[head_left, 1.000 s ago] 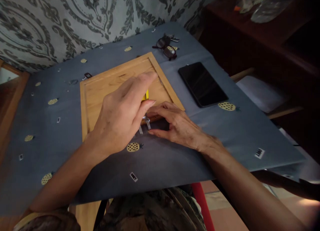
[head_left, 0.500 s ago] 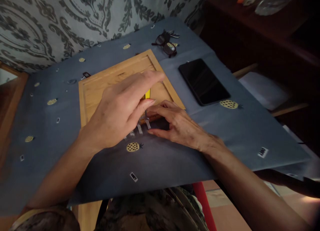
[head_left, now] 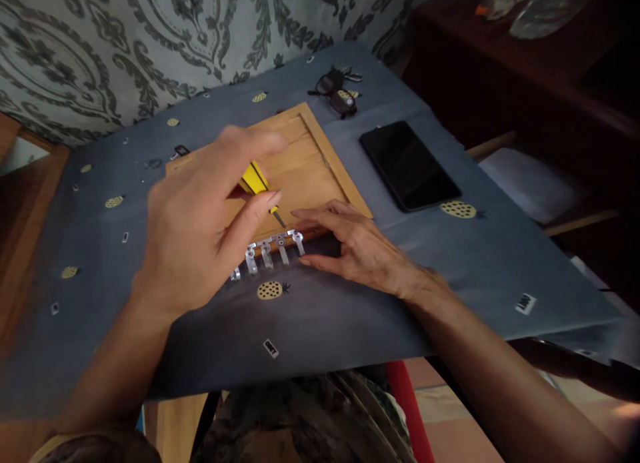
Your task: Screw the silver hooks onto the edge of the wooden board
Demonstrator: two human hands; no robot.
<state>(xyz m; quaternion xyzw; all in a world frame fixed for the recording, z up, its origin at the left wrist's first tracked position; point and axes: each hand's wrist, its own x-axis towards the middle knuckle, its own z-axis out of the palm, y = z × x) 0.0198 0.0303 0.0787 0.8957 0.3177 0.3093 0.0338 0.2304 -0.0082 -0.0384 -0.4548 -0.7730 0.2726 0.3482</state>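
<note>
My left hand (head_left: 200, 216) is closed around a yellow screwdriver (head_left: 255, 178), whose dark tip points down and to the right, just above a metal rack of hooks (head_left: 267, 244). That rack lies along the near edge of a framed wooden board (head_left: 310, 156), its several hooks jutting toward me over the cloth. My right hand (head_left: 360, 249) rests at the rack's right end, thumb and fingers apart on either side of the last hook. Whether those fingertips touch the metal I cannot tell. Part of the board and the rack's left side are hidden behind my left hand.
A black phone (head_left: 410, 164) lies right of the board on the blue tablecloth (head_left: 350, 329). Folded glasses (head_left: 337, 93) sit behind it near the far edge. A small dark clip-like item (head_left: 181, 151) lies at the board's far left corner. Dark furniture (head_left: 500, 69) stands at the right.
My left hand has moved left and lifted the screwdriver off the rack's right end, so its shaft and the hooks now show. My right hand has stayed nearly still.
</note>
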